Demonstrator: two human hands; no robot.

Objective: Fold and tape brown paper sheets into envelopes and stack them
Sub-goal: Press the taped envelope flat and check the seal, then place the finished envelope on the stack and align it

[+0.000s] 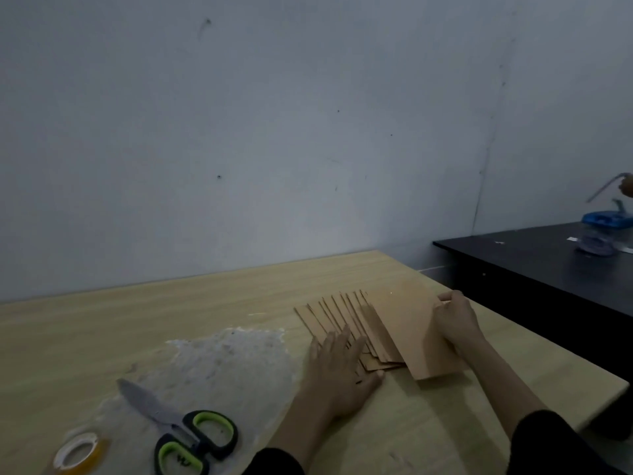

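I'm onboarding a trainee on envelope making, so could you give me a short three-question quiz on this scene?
1. True or false: the left hand rests flat on the fanned brown envelopes.
2. What lies left of the scissors? A) tape roll B) envelopes C) a stapler
3. Which hand grips the edge of the top sheet?
Key: 1 true; 2 A; 3 the right hand.
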